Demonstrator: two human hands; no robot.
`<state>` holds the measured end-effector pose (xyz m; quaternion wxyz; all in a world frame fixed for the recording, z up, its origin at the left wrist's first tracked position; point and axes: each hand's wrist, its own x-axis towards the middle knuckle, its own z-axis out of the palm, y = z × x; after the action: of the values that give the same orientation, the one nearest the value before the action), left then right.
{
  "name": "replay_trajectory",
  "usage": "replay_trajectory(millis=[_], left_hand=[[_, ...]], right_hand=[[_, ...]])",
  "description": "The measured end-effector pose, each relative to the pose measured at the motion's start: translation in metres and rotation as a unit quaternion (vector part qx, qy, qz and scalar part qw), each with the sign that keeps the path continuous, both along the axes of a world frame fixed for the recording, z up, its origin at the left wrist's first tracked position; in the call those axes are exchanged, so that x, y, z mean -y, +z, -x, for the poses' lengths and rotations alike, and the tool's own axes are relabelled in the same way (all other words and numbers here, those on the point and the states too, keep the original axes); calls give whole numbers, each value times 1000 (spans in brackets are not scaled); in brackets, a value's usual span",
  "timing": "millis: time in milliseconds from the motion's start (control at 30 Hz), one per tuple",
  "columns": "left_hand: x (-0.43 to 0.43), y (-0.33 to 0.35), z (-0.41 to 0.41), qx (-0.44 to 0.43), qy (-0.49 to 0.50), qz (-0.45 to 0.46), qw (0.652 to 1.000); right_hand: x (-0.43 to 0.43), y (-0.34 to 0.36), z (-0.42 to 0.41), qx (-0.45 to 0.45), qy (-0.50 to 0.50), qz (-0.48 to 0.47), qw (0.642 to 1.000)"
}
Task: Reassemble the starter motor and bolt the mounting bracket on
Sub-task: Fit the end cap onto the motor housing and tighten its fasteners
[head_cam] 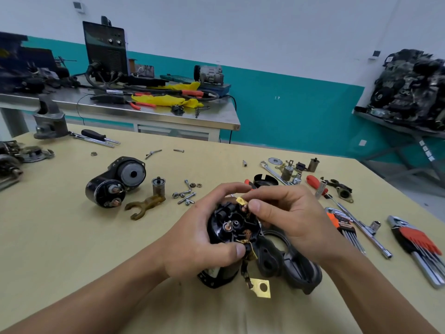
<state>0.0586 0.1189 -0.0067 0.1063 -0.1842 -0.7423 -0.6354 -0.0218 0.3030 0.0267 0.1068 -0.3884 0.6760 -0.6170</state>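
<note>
Tan worktable point(60, 249), parts spread across it.

Left hand point(199, 239) grips the black starter motor body point(218, 227). The thumb lies across its lower rim and the fingers curl over the top. The open brush end faces the camera, with the centre shaft point(228, 228) visible. The body sits front centre of the table; cannot tell whether its lower end rests on the surface or is just over it.

Right hand point(296, 220) pinches a small brass tab point(241, 201) between thumb and forefinger at the upper edge of the brush end.

A lead hangs from the body and ends in a square brass terminal plate point(261, 288) lying on the table. A black cast housing point(298, 271) lies just beside the body, under the right wrist.

Left of the hands:
- second starter with solenoid point(115, 184)
- brown shift fork point(145, 205)
- loose bolts and nuts point(185, 195)

Right of the hands:
- hex key sets point(420, 244)
- T-handle socket wrench point(368, 231)
</note>
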Motion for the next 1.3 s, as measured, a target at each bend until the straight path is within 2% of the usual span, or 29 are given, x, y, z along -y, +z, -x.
replay_trajectory(millis=[100,300,433,567,733,900,1000,1067,1233,1300], left_hand=[[0,-1,1,2,2,-5,1000],[1,-2,1,12,-7,-4,1000],[2,-2,0,16,-14,-4,1000],[4,-2,0,17,-11,-3,1000],[4,0,0,18,-7,-7,1000],[5,1,1,16,1,-8,1000],[5,0,2,12,2,-8,1000],[4,0,2,13,1,-10,1000],[3,-3,5,7,3,-9,1000],[2,-5,5,3,5,-9,1000]], right_hand=[[3,-1,2,30,-1,7,1000],[5,-1,5,192,59,5,980],[6,2,6,224,98,-2,970],[8,2,5,232,90,11,969],[11,7,2,171,27,-11,985],[11,5,2,159,29,-5,987],[14,7,-2,138,-9,-6,990],[13,10,-6,99,-48,-22,994],[12,15,-15,-75,-98,-129,984],[10,19,-14,-96,-97,-160,978]])
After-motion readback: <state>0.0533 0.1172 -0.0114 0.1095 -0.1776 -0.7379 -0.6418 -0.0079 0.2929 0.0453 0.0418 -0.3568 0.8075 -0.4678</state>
